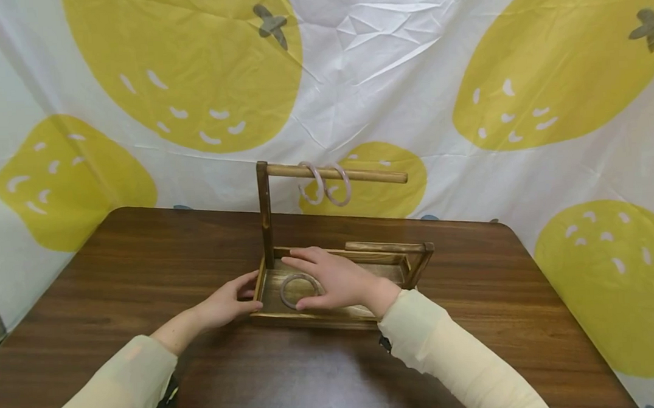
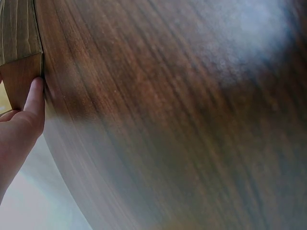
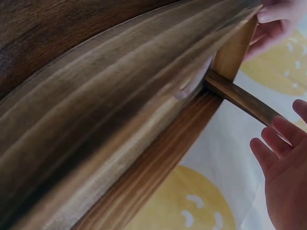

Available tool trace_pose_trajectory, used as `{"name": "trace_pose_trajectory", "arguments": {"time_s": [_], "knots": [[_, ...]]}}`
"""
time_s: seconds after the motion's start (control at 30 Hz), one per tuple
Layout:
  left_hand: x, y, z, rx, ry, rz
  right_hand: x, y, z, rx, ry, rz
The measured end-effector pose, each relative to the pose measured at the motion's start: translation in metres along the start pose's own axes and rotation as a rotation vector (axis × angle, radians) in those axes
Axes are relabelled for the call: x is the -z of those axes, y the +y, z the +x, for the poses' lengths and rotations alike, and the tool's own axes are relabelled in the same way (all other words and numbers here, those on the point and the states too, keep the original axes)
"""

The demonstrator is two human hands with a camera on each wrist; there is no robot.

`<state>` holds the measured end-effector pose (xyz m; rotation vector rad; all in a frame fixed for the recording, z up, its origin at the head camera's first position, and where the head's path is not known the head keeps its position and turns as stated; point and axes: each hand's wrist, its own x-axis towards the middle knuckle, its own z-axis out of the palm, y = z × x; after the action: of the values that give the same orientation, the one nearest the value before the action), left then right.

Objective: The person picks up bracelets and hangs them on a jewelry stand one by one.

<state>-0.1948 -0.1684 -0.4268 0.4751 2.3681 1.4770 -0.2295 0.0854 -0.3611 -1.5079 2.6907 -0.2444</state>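
Observation:
A wooden jewelry stand (image 1: 321, 320) has a shallow tray base, a tall post at its left and a short arm at its right. My left hand (image 1: 224, 303) grips the tray's left end; the left wrist view shows a finger (image 2: 35, 100) against that end wall. Two pale pinkish bangles, a left one (image 1: 320, 181) and a right one (image 1: 349, 185), hang side by side on the upper bar (image 1: 377, 175). Inside the tray's left part is a darker bangle (image 1: 282, 291). My right hand (image 1: 336, 279) hovers over the tray with fingers extended, overlapping this bangle's right side in the head view.
The stand's lower bar (image 1: 383, 246) runs leftward from the short right arm, along the tray's back. Everything stands on a dark brown wooden table (image 1: 160, 266). Behind it hangs a white cloth (image 1: 381, 61) printed with yellow lemons.

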Motion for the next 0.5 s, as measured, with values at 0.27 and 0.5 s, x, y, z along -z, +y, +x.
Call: {"name": "trace_pose_trajectory", "arguments": {"time_s": [0.27, 0.5], "knots": [[0.0, 0.001, -0.001, 0.002, -0.004, -0.004, -0.017, 0.009, 0.007, -0.092, -0.054, 0.036], [0.001, 0.0, -0.001, -0.001, -0.013, -0.02, -0.029, 0.016, 0.011, -0.135, -0.062, 0.067]]}}
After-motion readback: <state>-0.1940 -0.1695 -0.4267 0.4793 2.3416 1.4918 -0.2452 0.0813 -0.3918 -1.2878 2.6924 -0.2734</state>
